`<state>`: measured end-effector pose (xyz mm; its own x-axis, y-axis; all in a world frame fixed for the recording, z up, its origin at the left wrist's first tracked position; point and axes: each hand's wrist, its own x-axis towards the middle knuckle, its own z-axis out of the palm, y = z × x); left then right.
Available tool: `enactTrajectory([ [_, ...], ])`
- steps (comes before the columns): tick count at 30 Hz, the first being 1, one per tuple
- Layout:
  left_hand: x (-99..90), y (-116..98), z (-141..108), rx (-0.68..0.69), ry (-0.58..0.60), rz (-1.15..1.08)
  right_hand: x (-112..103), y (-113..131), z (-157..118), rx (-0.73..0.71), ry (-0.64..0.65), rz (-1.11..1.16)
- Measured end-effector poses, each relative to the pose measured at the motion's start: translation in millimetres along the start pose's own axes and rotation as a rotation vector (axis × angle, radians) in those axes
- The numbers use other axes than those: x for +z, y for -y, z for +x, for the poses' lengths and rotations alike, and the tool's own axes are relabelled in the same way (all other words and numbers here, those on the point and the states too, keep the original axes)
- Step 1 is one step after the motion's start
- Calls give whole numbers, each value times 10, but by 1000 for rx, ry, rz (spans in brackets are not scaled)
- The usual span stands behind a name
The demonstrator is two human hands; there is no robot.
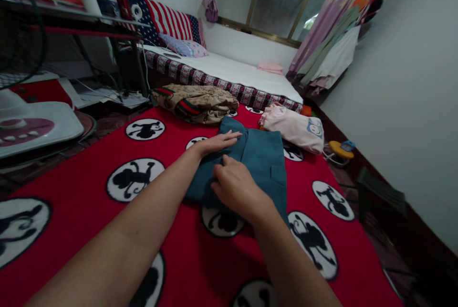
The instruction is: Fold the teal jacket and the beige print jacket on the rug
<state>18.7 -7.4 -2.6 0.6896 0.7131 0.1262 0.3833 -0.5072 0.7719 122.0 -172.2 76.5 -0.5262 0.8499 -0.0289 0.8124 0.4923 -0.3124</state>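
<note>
View: seen from the person's own head, looking down along two bare forearms that reach forward over a red blanket point(89, 187) printed with white circles holding black monkey figures.
Teal shirt: a teal shirt point(265, 159) lies partly folded on the blanket, near the middle of the scene, just ahead of both hands.
Left hand: the left hand point(218, 142) lies flat, fingers straight and together, palm down on the shirt's upper left part, pressing on the cloth without gripping it.
Right hand: the right hand point(234, 185) rests on the shirt's near left part, fingers curled down into the fabric; whether it pinches a fold cannot be told.
Brown garment: a folded tan and brown patterned garment point(196, 101) with green and red stripes lies beyond the shirt, to the left.
Pink garment: a folded pale pink garment point(293, 128) lies beyond the shirt, to the right, close to it.
Bed: a low bed point(236, 70) with a white sheet stands behind the clothes, under a window.
Fan: the white base of a fan point(36, 125) sits at the far left.
</note>
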Motion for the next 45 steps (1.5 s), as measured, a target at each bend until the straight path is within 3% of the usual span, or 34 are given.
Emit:
enactTrajectory([
  [1,-31,29,-18,2,-26,-104,13,1,19,-111,114,61],
  [3,-79,84,-45,-26,-60,-256,17,27,41,-474,431,303],
  [4,-94,107,-55,-50,-66,-295,15,46,45,-604,519,415],
  [5,-102,126,-61,-71,-72,-314,20,62,47,-633,505,481],
  [6,-104,141,-66,-87,-77,-320,33,75,51,-549,389,486],
  [8,-99,160,-68,-94,-85,-314,87,89,62,-193,67,349],
  [9,-95,167,-66,-87,-85,-320,118,94,66,-66,-6,270],
  [10,-92,176,-62,-76,-84,-341,142,101,67,-37,27,231],
  [11,-90,186,-57,-68,-82,-375,153,107,63,-105,149,250],
  [13,-87,218,-42,-55,-80,-470,126,105,43,-392,457,427],
  [14,-85,241,-34,-47,-84,-525,95,84,33,-491,520,542],
  [15,-82,267,-27,-35,-89,-577,63,42,31,-505,474,643],
  [16,-78,296,-20,-16,-93,-628,40,-25,41,-438,327,706],
  [19,-66,390,-5,41,-96,-780,86,-333,167,-31,-291,619],
  [21,-62,446,1,51,-88,-860,213,-539,298,133,-467,500],
  [24,-61,497,4,65,-91,-925,424,-702,443,159,-409,467],
  [27,-58,508,4,93,-90,-941,530,-698,472,195,-368,360],
  [33,-53,490,7,113,-101,-956,500,-619,438,255,-317,242],
  [39,-55,424,-11,104,-116,-925,533,-613,430,205,-329,160],
  [45,-18,368,-54,77,-152,-779,586,-655,463,267,-349,238],
])
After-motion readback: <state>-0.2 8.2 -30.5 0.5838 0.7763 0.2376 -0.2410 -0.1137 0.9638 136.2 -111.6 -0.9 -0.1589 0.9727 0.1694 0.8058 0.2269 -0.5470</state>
